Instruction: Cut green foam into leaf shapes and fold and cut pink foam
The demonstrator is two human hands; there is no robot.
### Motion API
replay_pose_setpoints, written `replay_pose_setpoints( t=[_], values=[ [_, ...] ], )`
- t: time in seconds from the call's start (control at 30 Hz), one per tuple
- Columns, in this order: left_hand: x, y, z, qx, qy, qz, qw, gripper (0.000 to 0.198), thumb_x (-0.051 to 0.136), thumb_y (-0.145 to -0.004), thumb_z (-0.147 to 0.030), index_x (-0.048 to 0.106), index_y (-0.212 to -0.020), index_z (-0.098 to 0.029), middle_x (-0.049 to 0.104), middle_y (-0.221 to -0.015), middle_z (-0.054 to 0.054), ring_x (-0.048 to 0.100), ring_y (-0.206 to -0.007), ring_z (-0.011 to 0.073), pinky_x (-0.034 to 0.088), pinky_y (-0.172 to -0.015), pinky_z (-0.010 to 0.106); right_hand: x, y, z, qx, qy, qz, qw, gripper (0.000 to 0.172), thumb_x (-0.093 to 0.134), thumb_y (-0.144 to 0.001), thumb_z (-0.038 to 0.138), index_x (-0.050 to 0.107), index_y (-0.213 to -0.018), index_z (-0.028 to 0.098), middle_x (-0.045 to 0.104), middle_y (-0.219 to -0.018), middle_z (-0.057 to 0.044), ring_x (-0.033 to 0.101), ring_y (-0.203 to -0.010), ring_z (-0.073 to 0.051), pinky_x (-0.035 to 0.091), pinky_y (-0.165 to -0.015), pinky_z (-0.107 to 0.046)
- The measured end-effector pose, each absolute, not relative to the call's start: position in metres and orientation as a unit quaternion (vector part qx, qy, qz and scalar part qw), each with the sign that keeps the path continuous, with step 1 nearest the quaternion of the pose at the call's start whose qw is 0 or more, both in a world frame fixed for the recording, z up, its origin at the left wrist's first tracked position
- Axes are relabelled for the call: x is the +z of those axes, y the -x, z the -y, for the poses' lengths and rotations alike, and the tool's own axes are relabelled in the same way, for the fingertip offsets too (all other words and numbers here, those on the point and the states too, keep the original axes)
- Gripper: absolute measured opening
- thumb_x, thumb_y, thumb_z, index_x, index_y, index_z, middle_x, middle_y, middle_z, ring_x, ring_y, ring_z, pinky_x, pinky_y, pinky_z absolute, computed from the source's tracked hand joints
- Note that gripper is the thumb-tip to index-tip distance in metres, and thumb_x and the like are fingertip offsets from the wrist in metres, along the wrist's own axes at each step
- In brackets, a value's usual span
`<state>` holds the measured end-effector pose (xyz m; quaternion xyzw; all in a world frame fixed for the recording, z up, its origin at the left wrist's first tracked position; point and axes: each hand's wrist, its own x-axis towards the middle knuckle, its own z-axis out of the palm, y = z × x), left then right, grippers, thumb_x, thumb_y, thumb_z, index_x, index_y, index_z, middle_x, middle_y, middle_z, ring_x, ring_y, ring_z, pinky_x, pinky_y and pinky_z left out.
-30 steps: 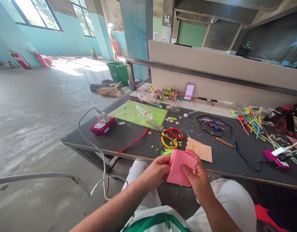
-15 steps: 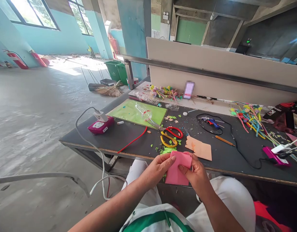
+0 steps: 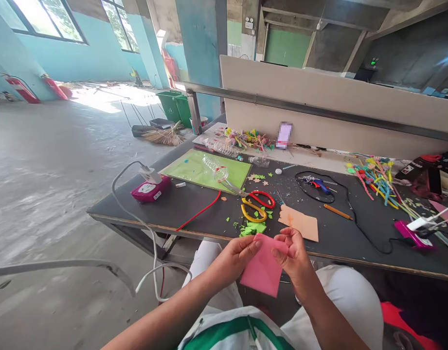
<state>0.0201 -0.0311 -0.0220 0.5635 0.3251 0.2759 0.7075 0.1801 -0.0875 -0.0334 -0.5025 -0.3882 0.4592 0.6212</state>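
Observation:
A piece of pink paper (image 3: 263, 270) is held between my two hands, just off the table's front edge and above my lap. My left hand (image 3: 241, 253) pinches its upper left edge with thumb and fingers. At the upper right corner my right hand (image 3: 294, 255) grips the same paper, thumb on the front face. Beyond the hands lie scissors (image 3: 258, 204) with one red and one yellow handle. Green paper scraps (image 3: 252, 228) are scattered beside them. To the right of these rests a peach paper piece (image 3: 299, 223) with a ragged left edge.
A green sheet (image 3: 180, 169) carries a clear plastic bottle piece (image 3: 214, 167). Behind are a blue glue gun (image 3: 320, 184) with a black cable, an orange pencil-like stick (image 3: 337, 212) and colourful twisted stems (image 3: 380, 177). Purple power sockets (image 3: 151, 188) stand left and right; a cord hangs off the left edge.
The pink paper has tilted and its lower edge has moved down and left. My right fingers have risen and shifted at its upper right corner.

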Motion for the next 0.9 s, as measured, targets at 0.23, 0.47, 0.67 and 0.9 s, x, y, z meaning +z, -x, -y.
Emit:
replay_pose_setpoints(
  t=[0.23,0.47,0.67,0.9],
  values=[
    [-0.029,-0.025,0.04,0.228,-0.512,-0.29,0.776,0.038,0.072,-0.073,-0.045,0.067,-0.089,-0.011,0.059,-0.069,0.001,0.045,-0.056,0.0081,0.031,-0.052,0.019,-0.025,-0.185,0.096,0.268,0.644,0.516,0.497,0.031,0.061,-0.081,0.041,0.048,-0.061,0.021,0.039,-0.056,0.007,0.036,-0.056,-0.012,0.03,-0.053,-0.024],
    [-0.035,-0.021,0.043,0.193,-0.462,-0.3,0.812,0.032,0.081,-0.061,-0.034,0.065,-0.079,-0.012,0.067,-0.07,0.004,0.059,-0.057,0.014,0.043,-0.053,0.023,-0.036,-0.188,0.093,0.404,0.6,0.357,0.59,0.031,0.071,-0.073,0.043,0.05,-0.061,0.023,0.039,-0.053,0.008,0.034,-0.05,-0.011,0.027,-0.047,-0.022],
    [-0.029,-0.014,0.046,0.248,-0.464,-0.286,0.801,0.037,0.068,-0.077,-0.042,0.058,-0.101,-0.016,0.067,-0.068,0.003,0.063,-0.054,0.0167,0.049,-0.054,0.028,-0.034,-0.196,0.083,0.472,0.549,0.277,0.632,0.037,0.077,-0.065,0.043,0.047,-0.061,0.023,0.048,-0.052,0.008,0.042,-0.044,-0.011,0.034,-0.045,-0.022],
    [-0.027,-0.01,0.052,0.305,-0.518,-0.217,0.769,0.031,0.058,-0.087,-0.035,0.052,-0.112,-0.018,0.065,-0.066,0.001,0.062,-0.061,0.016,0.048,-0.064,0.029,-0.03,-0.208,0.076,0.496,0.525,0.221,0.655,0.033,0.083,-0.06,0.039,0.056,-0.069,0.021,0.061,-0.057,0.004,0.055,-0.048,-0.014,0.044,-0.048,-0.025]
  ],
)
